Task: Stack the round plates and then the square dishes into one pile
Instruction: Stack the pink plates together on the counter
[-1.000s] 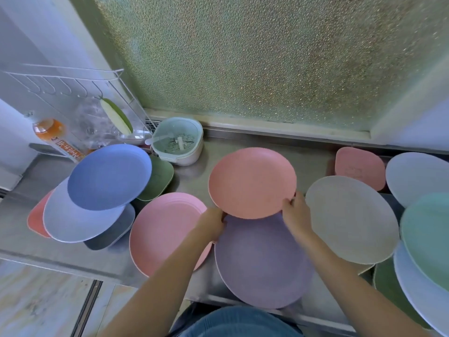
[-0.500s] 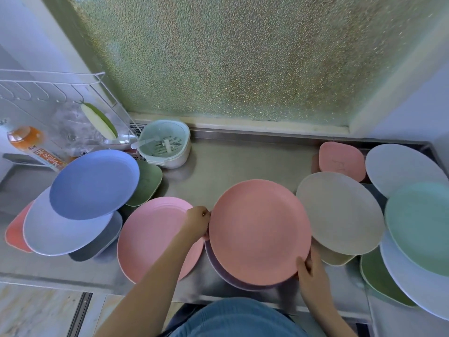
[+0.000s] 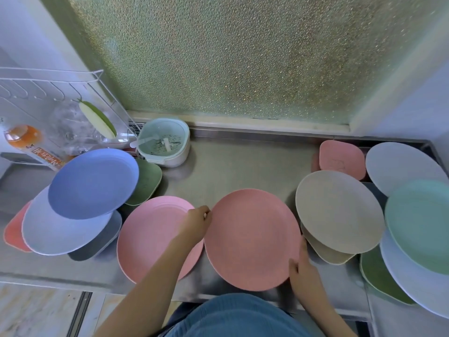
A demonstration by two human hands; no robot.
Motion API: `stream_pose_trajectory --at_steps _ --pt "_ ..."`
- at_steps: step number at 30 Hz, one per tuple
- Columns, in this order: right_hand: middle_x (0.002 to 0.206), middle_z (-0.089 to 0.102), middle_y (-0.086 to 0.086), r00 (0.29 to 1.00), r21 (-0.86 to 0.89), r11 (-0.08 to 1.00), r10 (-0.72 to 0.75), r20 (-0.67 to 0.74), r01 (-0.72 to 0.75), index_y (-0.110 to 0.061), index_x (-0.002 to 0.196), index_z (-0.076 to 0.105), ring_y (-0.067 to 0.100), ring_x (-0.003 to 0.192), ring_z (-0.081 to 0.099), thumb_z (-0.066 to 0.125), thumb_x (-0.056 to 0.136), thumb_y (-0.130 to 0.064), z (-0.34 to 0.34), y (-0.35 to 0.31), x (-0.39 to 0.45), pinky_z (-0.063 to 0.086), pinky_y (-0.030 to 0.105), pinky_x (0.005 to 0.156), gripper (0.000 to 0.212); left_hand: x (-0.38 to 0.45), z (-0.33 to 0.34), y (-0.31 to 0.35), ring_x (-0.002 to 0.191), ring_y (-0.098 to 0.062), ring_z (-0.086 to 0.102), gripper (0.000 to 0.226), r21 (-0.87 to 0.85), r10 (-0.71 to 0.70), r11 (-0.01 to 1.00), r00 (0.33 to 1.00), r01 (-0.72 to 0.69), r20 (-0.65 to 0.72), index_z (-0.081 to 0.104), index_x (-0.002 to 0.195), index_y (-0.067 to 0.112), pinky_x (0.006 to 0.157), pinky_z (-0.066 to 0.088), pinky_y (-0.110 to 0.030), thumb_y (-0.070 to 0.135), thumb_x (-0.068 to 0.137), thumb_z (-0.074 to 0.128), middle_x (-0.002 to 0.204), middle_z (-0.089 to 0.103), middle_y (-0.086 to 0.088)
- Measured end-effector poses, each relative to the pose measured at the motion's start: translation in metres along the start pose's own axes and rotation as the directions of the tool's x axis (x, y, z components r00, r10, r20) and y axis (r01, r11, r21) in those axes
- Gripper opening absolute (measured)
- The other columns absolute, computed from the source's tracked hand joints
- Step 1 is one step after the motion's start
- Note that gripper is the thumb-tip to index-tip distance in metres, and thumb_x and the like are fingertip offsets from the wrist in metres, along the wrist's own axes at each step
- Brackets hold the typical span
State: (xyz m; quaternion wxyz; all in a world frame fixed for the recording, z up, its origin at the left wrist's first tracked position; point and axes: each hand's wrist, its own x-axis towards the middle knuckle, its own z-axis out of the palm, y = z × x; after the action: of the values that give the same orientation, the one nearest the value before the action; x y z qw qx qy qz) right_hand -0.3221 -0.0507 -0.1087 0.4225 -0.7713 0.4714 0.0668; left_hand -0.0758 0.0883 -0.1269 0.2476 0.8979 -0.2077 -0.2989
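A salmon round plate [image 3: 251, 239] lies flat near the counter's front edge, fully covering the purple plate beneath it. My left hand [image 3: 195, 223] grips its left rim and my right hand [image 3: 301, 271] holds its lower right rim. A pink round plate [image 3: 150, 237] lies just left. A beige round plate [image 3: 337, 210] rests on a beige square dish [image 3: 325, 251] to the right. A blue round plate [image 3: 93, 183] tops a pale blue plate [image 3: 56, 234] at the left. A pink square dish [image 3: 342, 158] sits at the back right.
A green square dish [image 3: 147, 183] and a dark grey dish [image 3: 102, 242] lie under the left pile, with an orange dish [image 3: 14, 234] at its far left. Mint [image 3: 420, 224], white [image 3: 398, 166] and green [image 3: 379, 276] plates crowd the right. A strainer bowl [image 3: 165, 144] and wire rack [image 3: 48, 93] stand at the back left.
Both hands brought the salmon plate toward me and lowered it onto the purple plate, which is now hidden. My right hand slid round to the plate's near rim.
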Motion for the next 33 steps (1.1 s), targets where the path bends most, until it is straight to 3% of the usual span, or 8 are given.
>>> stream_pose_trajectory --at_steps 4,7,11,16,23,26,29,33 --pt "0.132 0.054 0.017 0.997 -0.032 0.998 -0.056 -0.053 0.055 -0.034 0.144 -0.016 0.037 0.111 0.056 0.03 0.098 -0.022 0.001 -0.006 0.007 0.042 0.042 0.092 0.066 0.001 0.002 -0.002 0.06 -0.026 0.04 0.034 0.099 0.035 0.994 0.999 -0.034 -0.012 0.034 0.06 0.015 0.055 0.027 -0.03 0.017 0.094 0.038 0.054 0.041 0.0" --pt "0.139 0.049 0.013 0.99 -0.035 0.994 -0.105 -0.099 0.102 -0.049 0.136 -0.016 0.037 0.116 0.053 0.029 0.098 -0.026 0.003 -0.007 0.011 0.041 0.046 0.096 0.063 0.0 0.002 -0.005 0.063 -0.029 0.047 0.028 0.046 0.025 0.999 0.999 -0.024 -0.027 0.049 0.074 0.004 0.057 0.033 -0.032 0.017 0.095 0.037 0.062 0.054 -0.009" --pt "0.126 0.057 0.017 0.985 -0.053 0.994 -0.099 -0.14 0.092 -0.055 0.135 -0.007 0.039 0.108 0.057 0.028 0.099 -0.026 0.004 -0.01 0.014 0.043 0.046 0.091 0.058 -0.013 0.0 -0.009 0.064 -0.035 0.055 0.02 0.145 0.094 0.986 0.992 -0.081 -0.086 0.043 0.105 0.007 0.057 0.04 -0.038 0.023 0.097 0.035 0.069 0.06 -0.012" --pt "0.119 0.06 0.022 0.99 -0.08 0.997 -0.03 -0.136 0.019 -0.031 0.148 -0.004 0.042 0.103 0.057 0.036 0.094 -0.013 0.004 -0.008 0.019 0.043 0.045 0.086 0.069 -0.05 0.003 -0.025 0.077 -0.035 0.063 0.034 0.37 0.104 0.925 0.994 -0.086 -0.028 0.038 0.113 0.012 0.062 0.041 -0.034 0.041 0.096 0.031 0.094 0.065 -0.01" --pt "0.087 0.06 0.016 0.989 -0.025 0.999 -0.033 -0.143 0.029 -0.028 0.148 0.004 0.029 0.072 0.051 0.038 0.091 -0.008 0.006 -0.005 0.024 0.043 0.038 0.071 0.069 -0.074 0.009 -0.039 0.063 -0.016 0.046 0.034 0.371 0.206 0.897 0.97 -0.24 0.129 0.034 0.084 0.024 0.054 0.032 -0.025 0.057 0.09 0.03 0.077 0.048 0.004" --pt "0.106 0.061 0.021 0.988 -0.012 0.998 -0.057 -0.145 0.056 -0.028 0.147 0.007 0.032 0.082 0.052 0.039 0.092 -0.006 0.004 -0.007 0.024 0.036 0.036 0.074 0.068 -0.081 0.013 -0.045 0.066 -0.018 0.049 0.033 0.372 0.115 0.917 0.989 -0.141 0.093 0.037 0.085 0.023 0.062 0.043 -0.03 0.057 0.085 0.039 0.08 0.05 0.003" --pt "0.128 0.054 0.02 0.984 -0.039 0.996 -0.087 -0.154 0.082 -0.029 0.148 0.007 0.04 0.109 0.051 0.04 0.091 -0.005 0.003 -0.006 0.025 0.038 0.043 0.087 0.07 -0.084 0.018 -0.048 0.087 -0.027 0.057 0.025 0.474 0.056 0.875 0.993 -0.1 0.106 0.043 0.097 0.018 0.071 0.044 -0.035 0.039 0.084 0.045 0.1 0.058 -0.004" --pt "0.129 0.054 0.019 0.987 -0.048 0.997 -0.074 -0.142 0.067 -0.035 0.146 0.005 0.041 0.111 0.052 0.04 0.091 -0.009 0.002 -0.007 0.025 0.039 0.047 0.093 0.07 -0.09 0.021 -0.043 0.099 -0.028 0.058 0.029 0.543 0.037 0.837 0.997 -0.065 0.063 0.049 0.115 0.015 0.078 0.046 -0.036 0.032 0.096 0.033 0.112 0.059 -0.006"
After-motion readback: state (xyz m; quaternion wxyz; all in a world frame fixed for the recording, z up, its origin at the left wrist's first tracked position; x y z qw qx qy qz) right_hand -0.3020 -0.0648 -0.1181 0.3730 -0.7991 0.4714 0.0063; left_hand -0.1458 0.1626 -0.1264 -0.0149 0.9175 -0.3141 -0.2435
